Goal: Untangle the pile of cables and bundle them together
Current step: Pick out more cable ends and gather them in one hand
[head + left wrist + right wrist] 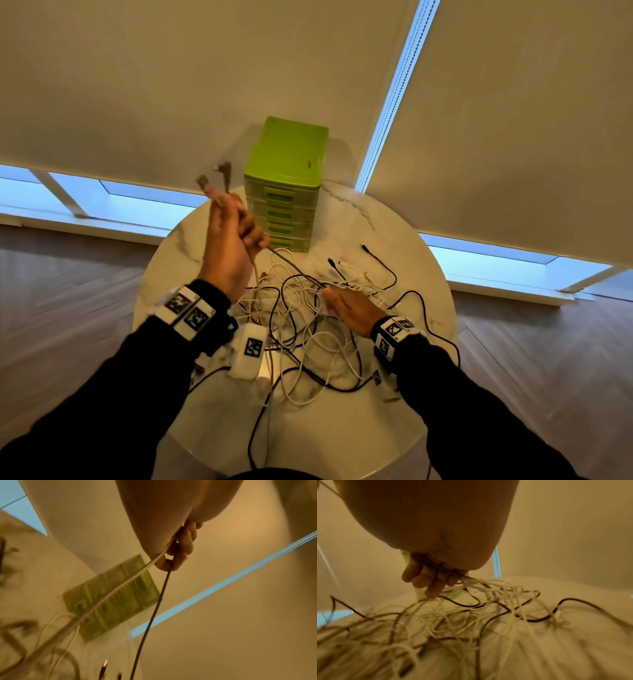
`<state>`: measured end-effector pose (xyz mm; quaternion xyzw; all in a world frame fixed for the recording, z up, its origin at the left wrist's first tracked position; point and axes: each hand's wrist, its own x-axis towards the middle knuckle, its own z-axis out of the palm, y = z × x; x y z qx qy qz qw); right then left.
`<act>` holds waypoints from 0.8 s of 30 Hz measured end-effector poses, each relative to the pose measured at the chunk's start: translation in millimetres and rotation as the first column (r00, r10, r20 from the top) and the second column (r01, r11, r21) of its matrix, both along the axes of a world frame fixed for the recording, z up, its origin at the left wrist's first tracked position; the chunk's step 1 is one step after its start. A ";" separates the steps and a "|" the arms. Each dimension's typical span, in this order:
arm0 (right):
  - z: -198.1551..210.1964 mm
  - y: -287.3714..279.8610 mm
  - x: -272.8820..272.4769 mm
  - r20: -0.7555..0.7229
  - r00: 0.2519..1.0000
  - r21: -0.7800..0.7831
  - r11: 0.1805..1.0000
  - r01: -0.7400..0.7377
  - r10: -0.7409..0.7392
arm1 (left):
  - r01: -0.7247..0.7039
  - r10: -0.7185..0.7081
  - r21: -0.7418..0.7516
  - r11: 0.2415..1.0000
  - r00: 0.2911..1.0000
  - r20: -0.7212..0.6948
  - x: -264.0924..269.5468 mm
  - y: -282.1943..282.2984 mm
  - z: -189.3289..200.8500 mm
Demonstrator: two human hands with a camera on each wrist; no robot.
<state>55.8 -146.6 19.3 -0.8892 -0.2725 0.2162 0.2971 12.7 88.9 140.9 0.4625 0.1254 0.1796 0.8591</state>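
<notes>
Cables (308, 318): white and black, intermixed.
Drawer unit (286, 185): lime green, translucent drawer fronts.
Table (411, 260): white marble, grey veining.
Sleeves (102, 394): black.
Wrist bands (186, 310): white, black square-coded markers.

You're in an office-like or home room: a round marble bench (394, 219), drawn roller blinds (171, 85), wood floor (68, 308), green drawer unit (284, 185).

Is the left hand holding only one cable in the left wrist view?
No, the left hand grips two cables, a white cable and a black cable.
</notes>
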 end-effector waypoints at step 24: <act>44.5 47.0 -25.2 0.008 1.000 0.330 0.944 0.018 -0.022 | 0.196 -0.178 0.080 0.977 0.966 -0.188 2.2 -31.2 -27.1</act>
